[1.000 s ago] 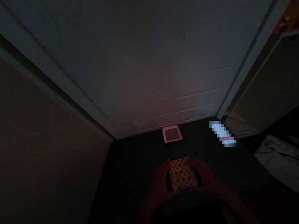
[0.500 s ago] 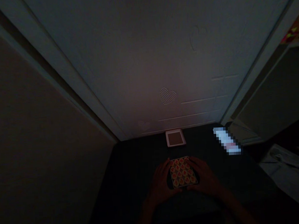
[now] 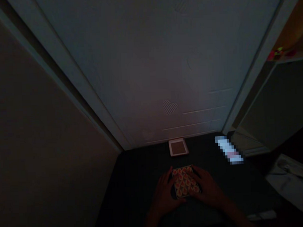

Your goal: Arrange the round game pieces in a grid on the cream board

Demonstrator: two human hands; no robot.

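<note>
A square tray of round red-marked game pieces (image 3: 186,182) sits low in the middle of the view, on a dark tabletop (image 3: 134,188). The pieces stand in tight rows and look like Chinese chess pieces, though the dim light blurs their marks. My left hand (image 3: 165,190) presses against the tray's left side with fingers spread. My right hand (image 3: 207,186) holds its right side the same way. Beyond the tray lies a small white-framed square box lid (image 3: 178,147), which neither hand touches.
A pixelated bright oblong object (image 3: 228,150) lies at the table's far right. A white door panel with a heart pattern (image 3: 170,107) rises behind the table, and a beige wall (image 3: 41,131) runs along the left. White papers (image 3: 290,177) lie low at the right.
The whole scene has shifted lower in the picture as my head moved. Both hands stay on the tray, and the tray sits in about the same place relative to the lid.
</note>
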